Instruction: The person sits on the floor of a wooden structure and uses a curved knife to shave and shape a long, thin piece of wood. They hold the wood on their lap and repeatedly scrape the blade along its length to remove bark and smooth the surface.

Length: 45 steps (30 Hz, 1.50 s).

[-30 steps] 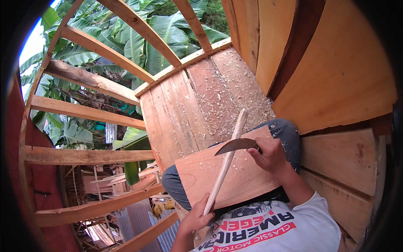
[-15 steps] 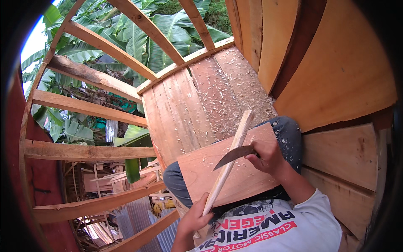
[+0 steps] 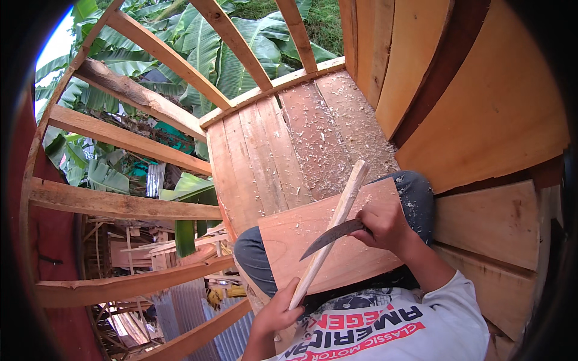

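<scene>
My left hand (image 3: 280, 311) is closed around the near end of a pale wooden stick (image 3: 341, 218), which slants up and away to the right. In my right hand (image 3: 383, 225) is the handle of a knife (image 3: 330, 238) with a broad, curved dark blade. The blade lies across the stick around its middle, its tip pointing left and toward me. Beneath both, a flat wooden board (image 3: 283, 240) rests over my lap, with a few shavings on it. My fingers hide most of the knife's handle.
Plank flooring (image 3: 253, 162) strewn with wood shavings (image 3: 325, 138) stretches ahead of my knees. To the left stand the wooden slats (image 3: 129, 204) of an open railing, with banana leaves (image 3: 235, 57) and corrugated metal sheets (image 3: 192, 313) beyond. Wooden wall panels (image 3: 487, 108) rise close on the right.
The knife has slid slightly down the stick toward my left hand, and my right hand moved a little with it. The view has shifted slightly.
</scene>
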### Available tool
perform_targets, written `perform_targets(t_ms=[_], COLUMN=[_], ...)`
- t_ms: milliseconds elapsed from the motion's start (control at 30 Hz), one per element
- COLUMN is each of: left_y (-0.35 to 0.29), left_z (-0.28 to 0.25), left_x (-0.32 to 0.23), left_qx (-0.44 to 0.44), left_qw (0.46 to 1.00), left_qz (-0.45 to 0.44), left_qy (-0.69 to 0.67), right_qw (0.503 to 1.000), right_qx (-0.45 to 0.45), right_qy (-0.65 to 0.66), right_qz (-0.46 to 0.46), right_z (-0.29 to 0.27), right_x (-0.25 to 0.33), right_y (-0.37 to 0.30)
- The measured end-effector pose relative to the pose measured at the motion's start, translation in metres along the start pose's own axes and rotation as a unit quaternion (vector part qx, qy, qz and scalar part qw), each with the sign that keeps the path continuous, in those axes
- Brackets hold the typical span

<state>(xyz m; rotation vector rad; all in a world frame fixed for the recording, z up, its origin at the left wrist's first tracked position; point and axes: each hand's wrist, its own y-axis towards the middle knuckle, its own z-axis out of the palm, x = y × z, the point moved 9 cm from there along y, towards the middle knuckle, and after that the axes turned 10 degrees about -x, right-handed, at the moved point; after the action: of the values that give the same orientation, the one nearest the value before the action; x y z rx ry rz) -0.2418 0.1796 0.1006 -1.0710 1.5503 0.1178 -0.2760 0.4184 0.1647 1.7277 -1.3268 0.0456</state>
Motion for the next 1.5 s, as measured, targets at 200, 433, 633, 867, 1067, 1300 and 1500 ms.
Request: perform_targets(t_ms=[200, 433, 633, 867, 1067, 1300, 1500], left_y=[0.000, 0.005, -0.001, 0.000, 0.001, 0.000, -0.001], left_z=[-0.001, 0.006, 0.001, 0.005, 0.006, 0.006, 0.015], left_x=[0.005, 0.005, 0.021, 0.026, 0.018, 0.020, 0.016], left_qx=[-0.013, 0.009, 0.051, 0.067, 0.053, 0.050, 0.070], left_qw=[0.999, 0.997, 0.977, 0.949, 0.956, 0.959, 0.942], left_qz=[-0.027, -0.012, -0.027, -0.051, -0.066, -0.040, -0.065], left_qy=[-0.031, -0.076, -0.205, -0.303, -0.281, -0.275, -0.322], right_qw=[0.974, 0.980, 0.940, 0.924, 0.933, 0.934, 0.768], right_qx=[-0.122, -0.139, -0.010, 0.168, 0.069, 0.031, 0.081], right_qy=[0.067, 0.024, 0.205, 0.241, 0.149, 0.165, 0.463], right_qz=[0.179, 0.143, 0.271, 0.244, 0.321, 0.316, 0.435], right_z=[-0.001, -0.013, 0.004, 0.020, -0.006, -0.007, 0.017], right_x=[-0.028, -0.049, -0.038, 0.000, -0.022, -0.034, -0.025], right_y=[-0.013, -0.007, 0.006, 0.001, 0.007, 0.003, -0.016])
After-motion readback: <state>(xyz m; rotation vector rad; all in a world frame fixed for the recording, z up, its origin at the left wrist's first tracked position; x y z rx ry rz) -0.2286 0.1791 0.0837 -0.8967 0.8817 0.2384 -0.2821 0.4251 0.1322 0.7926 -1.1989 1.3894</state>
